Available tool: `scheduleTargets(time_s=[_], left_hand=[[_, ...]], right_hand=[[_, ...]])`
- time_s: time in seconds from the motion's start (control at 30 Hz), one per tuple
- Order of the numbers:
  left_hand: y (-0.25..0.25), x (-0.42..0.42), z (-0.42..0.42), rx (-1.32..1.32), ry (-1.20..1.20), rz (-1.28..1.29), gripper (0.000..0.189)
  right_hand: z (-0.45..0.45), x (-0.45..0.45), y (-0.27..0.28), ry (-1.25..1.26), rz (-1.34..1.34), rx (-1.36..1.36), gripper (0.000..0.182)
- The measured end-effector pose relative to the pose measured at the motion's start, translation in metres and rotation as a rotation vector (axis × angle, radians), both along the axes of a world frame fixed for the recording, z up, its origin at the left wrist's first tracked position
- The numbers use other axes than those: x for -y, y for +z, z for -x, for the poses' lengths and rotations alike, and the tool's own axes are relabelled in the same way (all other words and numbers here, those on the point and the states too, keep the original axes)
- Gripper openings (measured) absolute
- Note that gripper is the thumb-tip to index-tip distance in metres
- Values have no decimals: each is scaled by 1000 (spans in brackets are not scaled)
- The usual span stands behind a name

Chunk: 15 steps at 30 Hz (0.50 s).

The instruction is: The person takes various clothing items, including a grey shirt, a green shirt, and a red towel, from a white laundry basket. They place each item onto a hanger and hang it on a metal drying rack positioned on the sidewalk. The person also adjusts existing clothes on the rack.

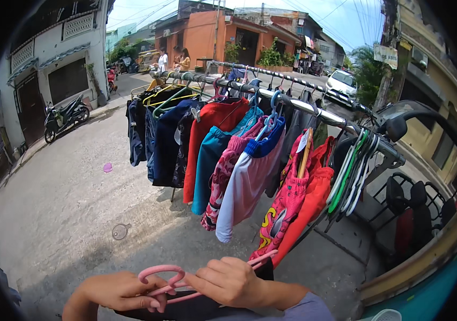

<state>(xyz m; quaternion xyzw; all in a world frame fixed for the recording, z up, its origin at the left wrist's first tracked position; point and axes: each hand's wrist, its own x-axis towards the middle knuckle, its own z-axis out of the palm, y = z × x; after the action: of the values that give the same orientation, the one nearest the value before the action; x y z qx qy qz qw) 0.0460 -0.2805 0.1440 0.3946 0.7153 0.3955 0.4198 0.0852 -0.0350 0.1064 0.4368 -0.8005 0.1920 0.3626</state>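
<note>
A pink plastic hanger [162,269] lies across my two hands, low in the view. My left hand [126,289] grips it just below the hook, thumb and fingers around the bar. My right hand [228,281] is closed on the hanger on the other side of the hook. Dark cloth [200,308] hangs at the hanger beneath my hands; its shape is partly hidden. Beyond them stands a metal clothes rack [228,83] with shorts and other garments on hangers, among them white shorts with a blue waistband [238,192] and pink patterned shorts [288,208].
Several bare white and green hangers [352,172] hang at the rack's right end. Stacked black chairs [409,208] stand at the right, beside a teal surface [421,289]. A motorcycle [67,116] is parked across the street at left; people [182,60] and a white car [340,84] are farther back.
</note>
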Motion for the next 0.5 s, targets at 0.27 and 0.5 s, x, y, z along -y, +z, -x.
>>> scheduleTargets(time_s=[0.27, 0.5], left_hand=[[-98, 111, 67, 724, 178, -319, 33], [-111, 58, 110, 893, 4, -422, 34]], right_hand=[[53, -4, 31, -380, 56, -25, 38], [40, -107, 50, -1378, -171, 29, 32]])
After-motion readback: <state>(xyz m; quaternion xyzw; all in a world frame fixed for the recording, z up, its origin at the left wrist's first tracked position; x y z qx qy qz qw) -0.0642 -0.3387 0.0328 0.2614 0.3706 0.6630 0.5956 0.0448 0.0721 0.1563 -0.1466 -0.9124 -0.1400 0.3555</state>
